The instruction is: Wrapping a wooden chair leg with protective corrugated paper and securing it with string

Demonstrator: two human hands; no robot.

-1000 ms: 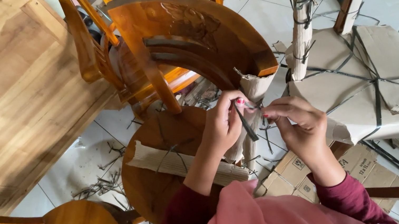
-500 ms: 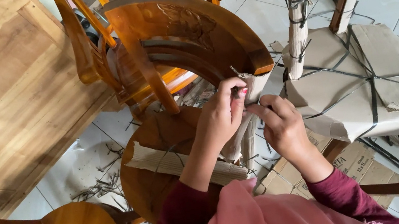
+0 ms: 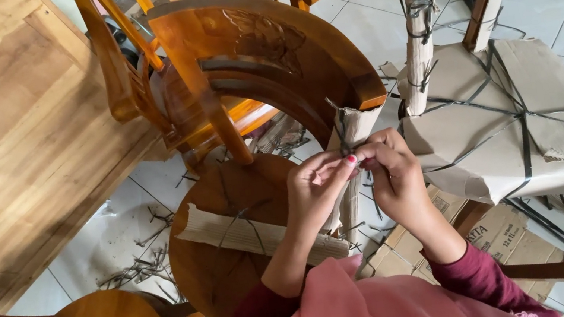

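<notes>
A thin dark strap [image 3: 346, 142] runs around the cardboard wrapping [image 3: 355, 132] on the armrest post of the wooden chair [image 3: 258, 56], just below the end of the curved arm. The left hand [image 3: 314, 191] and the right hand [image 3: 394, 175] meet at that strap, fingertips pinched together on it, both nearly closed; whether they grip one loose end or two is hidden between the fingers. The wrapping is torn and open at its top edge, so a hard pull could rip it further or slide it down the post. The strap looks narrow and stiff, so it may slip out of the pinch. A loose cardboard strip [image 3: 248, 233] lies across the round seat [image 3: 231, 264] and could be knocked to the strap-littered tiled floor [image 3: 127, 228].
</notes>
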